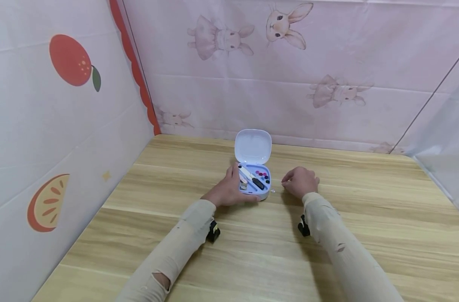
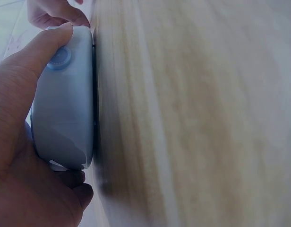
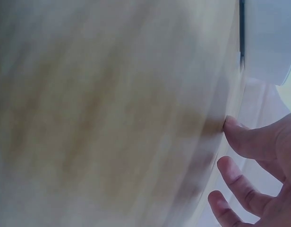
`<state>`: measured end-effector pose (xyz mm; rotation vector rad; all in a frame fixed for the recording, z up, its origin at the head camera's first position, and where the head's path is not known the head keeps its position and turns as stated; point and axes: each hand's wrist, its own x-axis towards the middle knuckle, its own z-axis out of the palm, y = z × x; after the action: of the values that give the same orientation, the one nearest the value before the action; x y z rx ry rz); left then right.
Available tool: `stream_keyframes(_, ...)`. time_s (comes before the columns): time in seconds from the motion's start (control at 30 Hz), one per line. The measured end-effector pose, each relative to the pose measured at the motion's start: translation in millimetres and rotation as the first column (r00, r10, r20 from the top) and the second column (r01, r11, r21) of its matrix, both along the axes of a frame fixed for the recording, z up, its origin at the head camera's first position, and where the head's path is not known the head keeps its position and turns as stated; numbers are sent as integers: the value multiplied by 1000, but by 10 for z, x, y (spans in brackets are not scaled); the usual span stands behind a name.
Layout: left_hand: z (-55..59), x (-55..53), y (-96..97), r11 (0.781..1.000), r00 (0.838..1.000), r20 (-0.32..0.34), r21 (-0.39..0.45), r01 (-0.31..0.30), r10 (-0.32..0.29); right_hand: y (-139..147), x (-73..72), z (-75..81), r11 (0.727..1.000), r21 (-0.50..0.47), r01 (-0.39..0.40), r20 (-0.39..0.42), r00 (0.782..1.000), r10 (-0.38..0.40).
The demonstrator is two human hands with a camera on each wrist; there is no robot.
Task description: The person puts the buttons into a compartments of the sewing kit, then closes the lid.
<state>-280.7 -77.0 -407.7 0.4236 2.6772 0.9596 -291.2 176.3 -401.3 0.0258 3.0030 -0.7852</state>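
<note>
A small white box (image 1: 265,195) with a blue inside stands on the table, its lid (image 1: 253,146) raised at the back. Inside lie a black-and-white tool (image 1: 256,182), a small round clear-looking piece (image 1: 243,185) and several pink, blue and dark bits (image 1: 264,174). My left hand (image 1: 229,186) grips the box from the left, thumb along its front near a round blue button (image 2: 59,57). To the right of the box, my right hand (image 1: 302,182) is low at the table, thumb and forefinger together; I cannot tell whether they pinch something. Its other fingers (image 3: 242,187) curl loosely.
A tiny shiny clear piece (image 1: 273,191) sits between the box and the right hand. The wood-grain table (image 1: 252,260) meets a pink rabbit-print sheet (image 1: 221,96) behind and a white fruit-print sheet (image 1: 112,113) at left.
</note>
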Motion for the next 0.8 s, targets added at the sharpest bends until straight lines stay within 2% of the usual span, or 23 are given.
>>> stream_keyframes(0.47,-6,-8,0,1000,1000,6,-9,-4,4,-24,4,43,999,40,-6,-12,1000,6)
stream_keyframes(0.8,13,-10,2,1000,1000,18,-19,-21,21,-14,-27,41,999,39,-7,12,1000,7)
